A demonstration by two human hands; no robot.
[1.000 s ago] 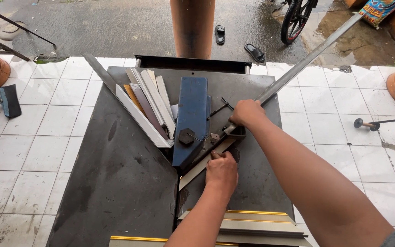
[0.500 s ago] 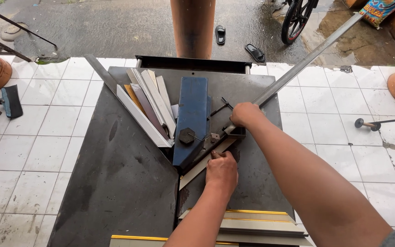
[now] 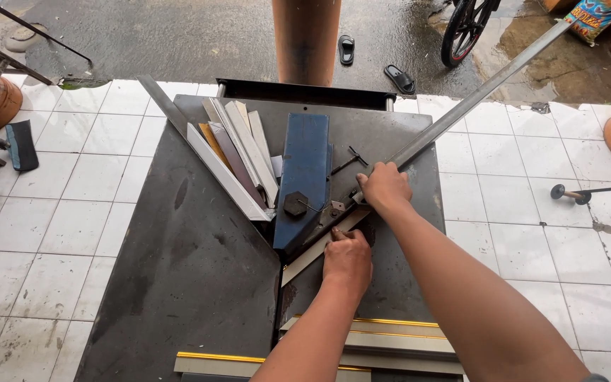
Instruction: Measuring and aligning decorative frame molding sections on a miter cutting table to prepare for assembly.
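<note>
Long grey metal strip (image 3: 475, 95) slanting across the dark steel desk (image 3: 178, 283), just right of the blue housing (image 3: 304, 177). Right hand (image 3: 385, 187) fingers wrapped closed around it; left hand (image 3: 348, 258) fingers pressed on a pale strip (image 3: 312, 255) below the housing. Cut offcuts (image 3: 238, 159) fanned left.
</note>
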